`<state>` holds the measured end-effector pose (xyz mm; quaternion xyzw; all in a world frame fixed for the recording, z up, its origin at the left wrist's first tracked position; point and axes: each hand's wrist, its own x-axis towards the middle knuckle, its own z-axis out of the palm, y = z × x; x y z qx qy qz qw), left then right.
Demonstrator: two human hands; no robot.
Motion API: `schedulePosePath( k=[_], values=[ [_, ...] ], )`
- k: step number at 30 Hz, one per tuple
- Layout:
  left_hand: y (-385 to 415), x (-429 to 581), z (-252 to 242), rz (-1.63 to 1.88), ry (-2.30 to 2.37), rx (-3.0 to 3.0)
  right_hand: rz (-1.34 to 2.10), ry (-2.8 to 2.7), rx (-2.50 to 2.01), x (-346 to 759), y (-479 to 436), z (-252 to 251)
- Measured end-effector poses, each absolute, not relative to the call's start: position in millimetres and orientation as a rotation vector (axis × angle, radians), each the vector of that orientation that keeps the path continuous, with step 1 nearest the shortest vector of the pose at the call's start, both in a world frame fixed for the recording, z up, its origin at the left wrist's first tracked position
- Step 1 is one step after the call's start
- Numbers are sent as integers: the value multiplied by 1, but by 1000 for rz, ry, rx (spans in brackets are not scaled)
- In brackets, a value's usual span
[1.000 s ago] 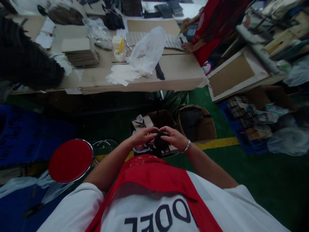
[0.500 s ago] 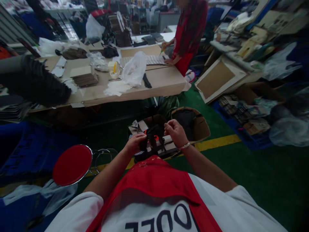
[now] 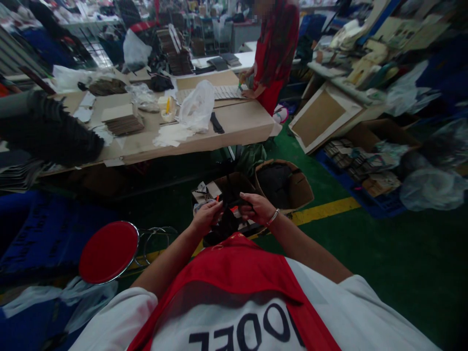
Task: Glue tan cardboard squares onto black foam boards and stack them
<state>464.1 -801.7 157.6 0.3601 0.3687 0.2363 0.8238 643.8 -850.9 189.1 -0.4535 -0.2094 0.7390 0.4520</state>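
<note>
My left hand (image 3: 207,217) is closed, thumb against fingers, on a black strap-like fabric piece (image 3: 225,223) that hangs in front of my red apron. My right hand (image 3: 258,208) pinches another part of the same dark material, to the right of the left hand. A dark stretch of it runs between the two hands; its exact shape is lost in shadow. Just beyond and below them stands an open box (image 3: 215,190) with dark things and small orange bits in it. Right of that is a cardboard box (image 3: 306,187) filled with black pieces.
Ahead is a long table (image 3: 241,124) with plastic bags, a stack of cards (image 3: 122,119) and a dark fabric pile (image 3: 47,129). A co-worker (image 3: 272,58) stands at its far right end. A red stool (image 3: 109,251) is at my left, a blue pallet (image 3: 369,200) at right.
My right hand has come lower and slightly left, taking hold of the black material. The view has shifted a little, and the co-worker still leans over the table.
</note>
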Motion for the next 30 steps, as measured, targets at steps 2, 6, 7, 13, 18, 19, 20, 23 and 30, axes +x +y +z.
schedulePosePath(
  k=[2,6,7,13,18,19,20,23,30],
  values=[
    [-802,465,162,513,803,808,1753,-422,-1148,642,-847,187],
    [-798,465,168,539,812,826,1542,-719,-1406,651,-840,178],
    [-796,464,168,547,821,830,1444,-909,-1504,656,-838,177],
    [-783,457,167,518,875,957,841,-1697,-1578,656,-820,191],
    [-778,459,162,450,853,1002,867,-1773,-1632,619,-795,186],
    [-777,458,159,413,833,979,847,-1731,-1644,615,-791,182],
    [-777,458,157,373,819,963,829,-1692,-1666,613,-787,178],
    [-776,458,150,283,834,990,687,-1694,-1835,616,-780,168],
    [-775,463,150,351,982,1008,277,-1897,-2127,619,-763,145]
  ],
)
